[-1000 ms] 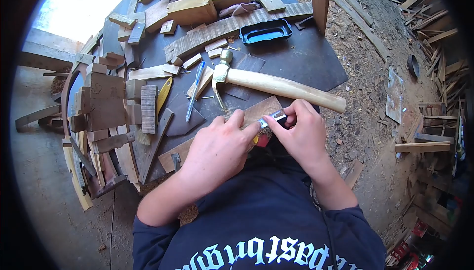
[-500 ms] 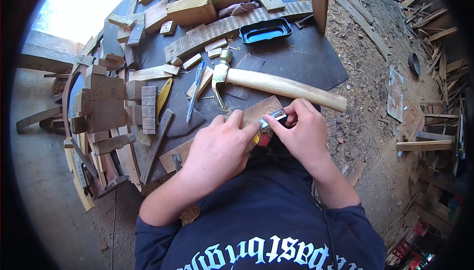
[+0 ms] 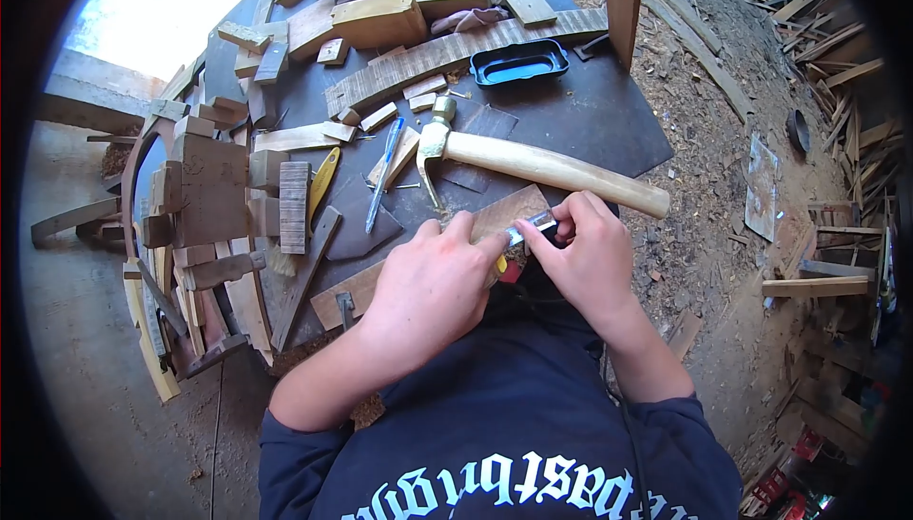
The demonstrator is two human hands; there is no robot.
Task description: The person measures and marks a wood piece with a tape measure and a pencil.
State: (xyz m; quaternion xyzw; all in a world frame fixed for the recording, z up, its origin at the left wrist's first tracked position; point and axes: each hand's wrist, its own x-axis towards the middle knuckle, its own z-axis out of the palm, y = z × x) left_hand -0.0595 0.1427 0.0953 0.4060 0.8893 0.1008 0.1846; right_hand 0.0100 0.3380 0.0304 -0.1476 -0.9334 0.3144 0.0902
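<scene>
Both of my hands are close together at the near edge of the work table. My right hand [image 3: 592, 246] is closed, with thumb and fingers pinching a small silver-and-black piece [image 3: 540, 222] whose kind I cannot make out. My left hand [image 3: 439, 278] is curled round something with a yellow part [image 3: 501, 263] beside its fingers; the rest is hidden in the palm. A bit of red shows just below. Under the hands lies a flat wooden board [image 3: 357, 284]. Beyond them rests a claw hammer [image 3: 552, 165], its wooden handle pointing right.
A blue pen [image 3: 384, 163], a yellow-handled brush [image 3: 323, 178] and a black tray [image 3: 518, 64] lie on the dark table [image 3: 609, 106]. Wood offcuts crowd its left and far sides. An upright post [image 3: 620, 7] stands at the far right edge. Wood scraps cover the ground.
The view has shifted slightly, so the table's things appear a little to the right. Both hands keep nearly the same place and grip.
</scene>
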